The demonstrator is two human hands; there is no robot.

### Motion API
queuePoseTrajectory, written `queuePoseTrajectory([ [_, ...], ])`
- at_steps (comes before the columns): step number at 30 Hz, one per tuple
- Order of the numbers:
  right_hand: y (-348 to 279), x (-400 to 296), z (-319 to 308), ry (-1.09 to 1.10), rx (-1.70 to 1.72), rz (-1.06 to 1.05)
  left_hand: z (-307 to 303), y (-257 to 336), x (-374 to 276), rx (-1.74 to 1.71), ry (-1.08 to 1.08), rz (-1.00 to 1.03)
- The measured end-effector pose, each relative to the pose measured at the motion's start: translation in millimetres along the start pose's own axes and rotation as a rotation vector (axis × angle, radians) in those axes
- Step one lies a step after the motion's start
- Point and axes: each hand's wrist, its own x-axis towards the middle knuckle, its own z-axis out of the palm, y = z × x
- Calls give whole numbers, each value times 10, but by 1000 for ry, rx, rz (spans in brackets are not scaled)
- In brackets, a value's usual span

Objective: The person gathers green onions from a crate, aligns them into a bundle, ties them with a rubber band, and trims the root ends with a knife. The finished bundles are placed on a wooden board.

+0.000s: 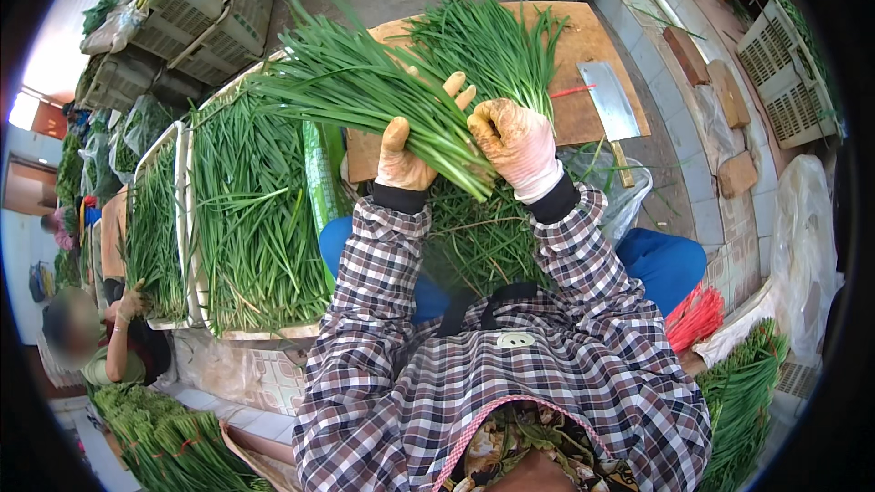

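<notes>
My left hand (407, 157), in a stained pale glove, is wrapped around a loose bunch of garlic chives (362, 89). The leaves fan out to the upper left, and the pale stem ends point down to the right. My right hand (516, 143), gloved too, has its fingers curled tight against those stem ends; its inner fingertips are hidden. Beyond both hands, another pile of chives (489, 48) lies on a wooden board (574, 27). A cleaver (608, 99) rests at the board's right, its handle jutting past the edge. Beside its blade is a red tie (573, 91).
Crates of chives (256, 219) stand at my left, under stacked plastic crates (212, 7). Loose trimmings (478, 239) fill the space between my knees. Red ties (696, 318) and bundled chives (742, 403) lie at right. Another person (116, 355) handles chives at far left.
</notes>
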Motion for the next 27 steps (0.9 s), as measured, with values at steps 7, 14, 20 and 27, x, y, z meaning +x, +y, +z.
queuePoseTrajectory([
  [7, -120, -176, -20, -24, 413, 597, -54, -20, -20, -70, -119, 150],
  [14, 450, -725, -875, -854, -57, 771, -100, 157, -95, -185, -345, 304],
  [20, -181, 22, -579, -443, 572, 523, -119, 178, -72, -153, -476, 195],
  [27, -154, -37, -318, -497, 918, 694, -87, 60, -16, -166, -567, 159],
])
